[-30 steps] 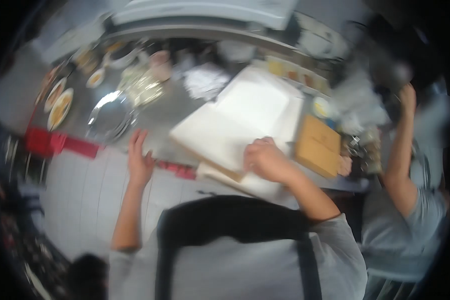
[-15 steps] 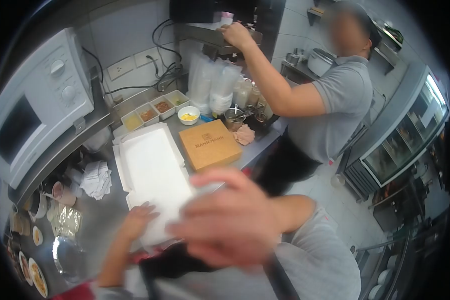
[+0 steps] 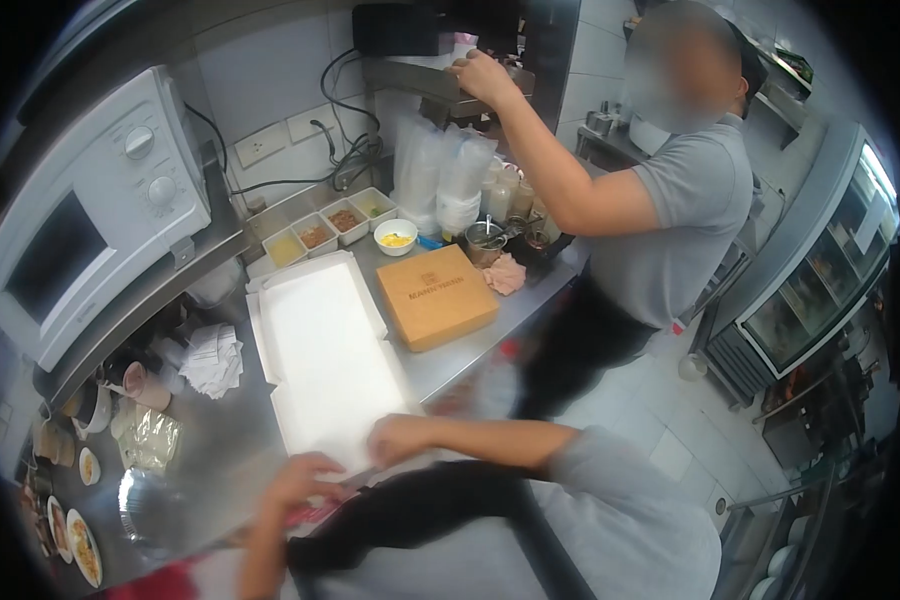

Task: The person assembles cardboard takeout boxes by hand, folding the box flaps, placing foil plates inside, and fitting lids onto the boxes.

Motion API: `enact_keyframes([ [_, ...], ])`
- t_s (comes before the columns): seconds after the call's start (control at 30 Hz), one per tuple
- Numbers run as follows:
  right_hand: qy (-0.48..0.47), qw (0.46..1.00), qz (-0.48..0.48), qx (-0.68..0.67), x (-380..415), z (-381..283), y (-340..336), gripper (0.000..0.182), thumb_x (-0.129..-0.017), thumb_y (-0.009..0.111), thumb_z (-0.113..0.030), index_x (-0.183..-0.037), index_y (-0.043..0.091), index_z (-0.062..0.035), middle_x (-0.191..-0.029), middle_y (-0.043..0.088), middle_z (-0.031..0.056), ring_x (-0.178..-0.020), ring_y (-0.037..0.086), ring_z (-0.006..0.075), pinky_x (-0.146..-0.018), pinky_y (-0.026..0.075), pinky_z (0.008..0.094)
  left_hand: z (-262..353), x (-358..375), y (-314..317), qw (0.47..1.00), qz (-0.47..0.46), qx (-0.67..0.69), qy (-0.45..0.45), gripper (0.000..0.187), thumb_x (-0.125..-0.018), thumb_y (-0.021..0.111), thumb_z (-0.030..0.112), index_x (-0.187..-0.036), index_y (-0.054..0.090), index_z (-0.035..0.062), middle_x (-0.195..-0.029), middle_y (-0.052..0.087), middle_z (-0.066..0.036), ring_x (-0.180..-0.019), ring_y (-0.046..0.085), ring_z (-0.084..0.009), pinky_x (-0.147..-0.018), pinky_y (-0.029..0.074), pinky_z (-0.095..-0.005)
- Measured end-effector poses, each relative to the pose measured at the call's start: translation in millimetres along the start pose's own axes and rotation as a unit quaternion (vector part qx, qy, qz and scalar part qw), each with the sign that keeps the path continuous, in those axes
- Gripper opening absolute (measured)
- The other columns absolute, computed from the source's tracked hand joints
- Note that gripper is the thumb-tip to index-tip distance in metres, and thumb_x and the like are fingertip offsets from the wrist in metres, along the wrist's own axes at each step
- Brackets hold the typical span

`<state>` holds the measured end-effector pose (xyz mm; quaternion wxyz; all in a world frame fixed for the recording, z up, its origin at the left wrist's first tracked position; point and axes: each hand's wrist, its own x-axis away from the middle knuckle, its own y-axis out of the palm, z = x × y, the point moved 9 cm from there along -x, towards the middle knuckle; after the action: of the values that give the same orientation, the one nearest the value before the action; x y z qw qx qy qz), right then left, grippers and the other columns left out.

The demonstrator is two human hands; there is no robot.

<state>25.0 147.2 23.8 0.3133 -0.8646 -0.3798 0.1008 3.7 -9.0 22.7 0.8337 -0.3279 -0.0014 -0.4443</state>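
**Both hands at the near end of a white tray on a steel worktop**

At the worktop's far left edge, small round plates (image 3: 82,545) hold orange-brown food, blurred. Beside them sits a round shiny metal lid (image 3: 140,505), then a crumpled clear plastic bag (image 3: 150,440) and a wad of white paper (image 3: 213,358). A white microwave oven (image 3: 80,215) stands on a shelf above.

The left hand (image 3: 305,480) rests at the worktop's near edge, just beside the long flat white tray (image 3: 320,350); it is blurred, so I cannot tell how its fingers lie. The right hand (image 3: 398,440) sits on the tray's near end, fingers curled loosely together, pinching nothing visible.

Against the back wall, three square white tubs (image 3: 330,228) hold yellow, brown and green-brown fillings. A small white bowl (image 3: 396,237) holds something yellow. Just right of the tray lies a square tan cardboard box (image 3: 436,296) with printed writing too small to read. Another person's hand (image 3: 480,72) reaches to a high shelf.
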Motion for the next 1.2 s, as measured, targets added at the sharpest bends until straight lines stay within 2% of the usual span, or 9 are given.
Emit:
enact_keyframes([
  [0.1,0.012,0.999,0.011,-0.048,-3,18,-5,0.029,-0.072,0.079,-0.032,-0.085,0.072,-0.0070,-0.081,0.071,0.0103,-0.075,0.067,0.0233,-0.069,0.051,0.0327,-16,6,2,0.986,0.041,0.141,-0.073,0.036,-0.063,0.087,0.014,-0.097,0.074,0.0115,-0.081,0.060,0.000,-0.070,0.054,-0.0092,-0.065,0.045,-0.0239],
  [0.5,-0.007,0.999,-0.036,0.020,-22,17,2,0.019,-0.079,0.071,-0.027,-0.090,0.074,-0.0115,-0.085,0.072,0.0085,-0.079,0.068,0.0234,-0.071,0.051,0.0345,-32,-2,-1,0.992,0.068,0.105,-0.008,0.015,-0.077,0.076,0.011,-0.091,0.073,0.0071,-0.082,0.069,-0.002,-0.074,0.059,-0.0095,-0.069,0.049,-0.0266],
  [0.63,0.033,0.988,-0.003,0.151,-31,-25,-1,0.027,-0.082,0.064,-0.034,-0.098,0.071,-0.0130,-0.091,0.070,0.0098,-0.084,0.066,0.0320,-0.074,0.052,0.0418,6,-4,-2,0.969,0.143,-0.193,0.062,0.011,-0.081,0.062,0.017,-0.080,0.065,0.0066,-0.079,0.062,-0.014,-0.078,0.060,-0.0341,-0.072,0.048,-0.0423],
  [0.7,0.051,0.982,0.037,0.179,-32,-44,-6,0.021,-0.083,0.060,-0.028,-0.090,0.069,-0.0099,-0.088,0.067,0.0145,-0.083,0.064,0.0351,-0.072,0.050,0.0460,43,9,-22,0.957,0.203,-0.168,0.123,0.010,-0.080,0.066,0.016,-0.082,0.064,0.0069,-0.081,0.062,-0.013,-0.081,0.060,-0.0335,-0.073,0.047,-0.0423],
  [0.83,-0.026,0.972,0.121,0.201,18,-135,-66,0.016,-0.085,0.056,-0.012,-0.095,0.069,-0.0100,-0.090,0.068,0.0132,-0.085,0.063,0.0338,-0.075,0.049,0.0435,109,73,-99,0.951,0.212,0.030,0.221,0.050,-0.068,0.081,0.018,-0.115,0.063,0.0156,-0.116,0.063,-0.008,-0.112,0.058,-0.0259,-0.100,0.042,-0.0386],
  [0.93,-0.067,0.970,0.116,0.204,74,-201,-119,0.030,-0.072,0.059,0.007,-0.096,0.067,-0.0094,-0.090,0.066,0.0065,-0.087,0.062,0.0273,-0.084,0.045,0.0385,128,90,-123,0.907,0.304,-0.266,0.115,0.070,-0.064,0.082,0.014,-0.129,0.055,0.0197,-0.129,0.057,-0.007,-0.124,0.051,-0.0264,-0.110,0.034,-0.0412],
  [1.03,-0.102,0.957,0.124,0.241,109,-257,-151,0.031,-0.063,0.063,0.007,-0.086,0.069,-0.0117,-0.086,0.065,0.0019,-0.086,0.062,0.0220,-0.092,0.041,0.0383,163,81,-107,0.863,0.355,-0.262,0.247,0.055,-0.064,0.079,0.008,-0.116,0.063,0.0162,-0.115,0.063,-0.004,-0.114,0.057,-0.0270,-0.106,0.038,-0.0450],
  [1.13,-0.123,0.930,0.177,0.298,136,-285,-170,0.025,-0.060,0.065,0.002,-0.078,0.069,-0.0140,-0.085,0.067,-0.0013,-0.092,0.063,0.0213,-0.098,0.035,0.0483,158,66,-81,0.877,0.295,-0.196,0.326,0.034,-0.068,0.073,0.002,-0.099,0.067,0.0131,-0.101,0.066,-0.002,-0.101,0.061,-0.0283,-0.102,0.041,-0.0453],
  [1.2,-0.112,0.916,0.220,0.317,149,-288,-182,0.020,-0.058,0.066,0.000,-0.073,0.067,-0.0134,-0.086,0.068,-0.0009,-0.098,0.063,0.0244,-0.103,0.031,0.0511,182,92,-78,0.829,0.377,-0.238,0.338,0.026,-0.067,0.067,0.004,-0.091,0.065,0.0117,-0.092,0.063,-0.002,-0.089,0.060,-0.0261,-0.086,0.045,-0.0412],
])
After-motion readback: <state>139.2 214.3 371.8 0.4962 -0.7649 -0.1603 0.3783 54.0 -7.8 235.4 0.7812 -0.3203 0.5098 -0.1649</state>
